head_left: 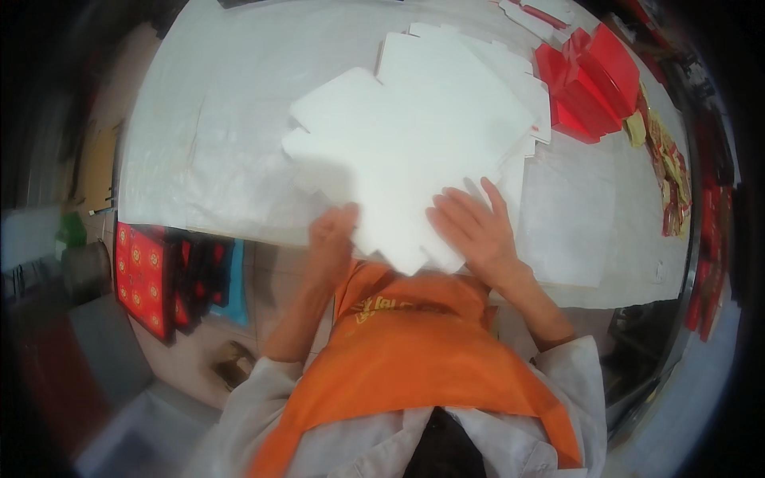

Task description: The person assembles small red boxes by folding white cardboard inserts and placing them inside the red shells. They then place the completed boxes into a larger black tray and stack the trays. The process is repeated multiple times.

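A flat white die-cut box blank [414, 135] with notched flaps lies in front of me, its near corner reaching past the table edge toward my apron. With fingers curled, my left hand [335, 231] grips the blank's left near edge. My right hand [476, 227] rests on its right near part, palm down and fingers spread. More white blanks [542, 115] stick out from under it at the far right, forming a loose stack.
Several red boxes [590, 84] stand at the table's far right, beside red-and-gold packets [668, 171]. The table [207, 143] has a pale plastic cover. Patterned red bags [143, 275] and a blue bag [233, 287] sit below its left edge. An orange apron [414, 342] covers my front.
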The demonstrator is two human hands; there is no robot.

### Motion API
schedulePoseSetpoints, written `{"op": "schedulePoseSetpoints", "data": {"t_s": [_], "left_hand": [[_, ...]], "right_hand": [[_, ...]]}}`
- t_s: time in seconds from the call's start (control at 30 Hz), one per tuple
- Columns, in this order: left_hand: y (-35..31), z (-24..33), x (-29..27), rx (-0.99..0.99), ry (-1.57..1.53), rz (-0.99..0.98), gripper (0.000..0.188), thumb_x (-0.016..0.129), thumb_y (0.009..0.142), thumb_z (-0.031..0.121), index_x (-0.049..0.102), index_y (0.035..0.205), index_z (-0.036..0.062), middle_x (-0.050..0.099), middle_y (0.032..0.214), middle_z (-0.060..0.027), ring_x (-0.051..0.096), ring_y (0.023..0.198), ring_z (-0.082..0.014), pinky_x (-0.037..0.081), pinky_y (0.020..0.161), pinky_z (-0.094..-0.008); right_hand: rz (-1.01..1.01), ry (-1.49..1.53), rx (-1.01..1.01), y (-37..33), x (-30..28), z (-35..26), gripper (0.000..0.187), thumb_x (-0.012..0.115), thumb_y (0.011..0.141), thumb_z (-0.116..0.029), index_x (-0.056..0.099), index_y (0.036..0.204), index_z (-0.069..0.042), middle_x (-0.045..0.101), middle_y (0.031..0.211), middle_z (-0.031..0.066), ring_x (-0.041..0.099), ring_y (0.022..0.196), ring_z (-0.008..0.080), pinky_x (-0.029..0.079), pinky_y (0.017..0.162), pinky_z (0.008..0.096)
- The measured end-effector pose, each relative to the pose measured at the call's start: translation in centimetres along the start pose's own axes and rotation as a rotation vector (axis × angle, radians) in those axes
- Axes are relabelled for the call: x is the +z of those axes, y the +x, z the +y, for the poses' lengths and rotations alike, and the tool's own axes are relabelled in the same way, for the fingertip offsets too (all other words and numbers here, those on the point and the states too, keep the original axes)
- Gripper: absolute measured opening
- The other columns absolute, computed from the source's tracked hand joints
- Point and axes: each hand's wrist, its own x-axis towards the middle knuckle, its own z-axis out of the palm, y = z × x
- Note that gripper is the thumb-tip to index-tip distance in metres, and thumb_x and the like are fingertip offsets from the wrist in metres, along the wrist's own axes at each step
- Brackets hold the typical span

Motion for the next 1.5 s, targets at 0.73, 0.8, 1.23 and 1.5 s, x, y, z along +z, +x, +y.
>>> {"op": "schedulePoseSetpoints", "data": {"t_s": [0.73, 0.8, 1.23, 1.5], "left_hand": [[3.1, -0.2, 2.3, 1.573, 1.507, -0.526, 0.037, 0.057, 0.072, 0.006, 0.055, 0.109, 0.0029, 0.052, 0.109, -0.0087, 0.053, 0.098, -0.0236, 0.044, 0.076, -0.0348], [3.3, -0.9, 2.8, 1.565, 1.496, -0.515, 0.038, 0.057, 0.071, 0.005, 0.055, 0.109, 0.0028, 0.050, 0.110, -0.0089, 0.053, 0.098, -0.0241, 0.044, 0.076, -0.0351], [4.3, 1.4, 5.3, 1.273, 1.435, -0.713, 0.033, 0.058, 0.069, 0.005, 0.054, 0.102, 0.0028, 0.051, 0.103, -0.0090, 0.053, 0.091, -0.0253, 0.046, 0.075, -0.0351], [9.7, 5.5, 8.5, 0.521, 1.353, -1.152, 0.016, 0.059, 0.080, 0.020, 0.058, 0.086, 0.0056, 0.059, 0.080, -0.0066, 0.055, 0.077, -0.0264, 0.046, 0.067, -0.0325]], "right_hand": [[-0.186, -0.068, 0.104, -4.7, -2.5, 4.8, 0.038, 0.059, 0.072, -0.003, 0.057, 0.110, -0.007, 0.056, 0.114, 0.0060, 0.050, 0.108, 0.0254, 0.040, 0.094, 0.0391], [-0.195, -0.029, 0.130, -5.0, -3.3, 3.4, 0.039, 0.059, 0.072, -0.005, 0.055, 0.110, -0.007, 0.054, 0.114, 0.0061, 0.050, 0.106, 0.0253, 0.040, 0.092, 0.0377], [-0.269, 0.170, 0.330, -3.3, -1.7, 3.1, 0.028, 0.060, 0.069, -0.007, 0.054, 0.096, -0.005, 0.054, 0.091, 0.0065, 0.053, 0.082, 0.0226, 0.046, 0.070, 0.0320], [-0.636, 0.577, 0.552, -0.6, -2.3, 8.1, 0.022, 0.055, 0.085, -0.022, 0.051, 0.097, -0.004, 0.058, 0.083, 0.0113, 0.056, 0.081, 0.0276, 0.045, 0.070, 0.0359]]}}
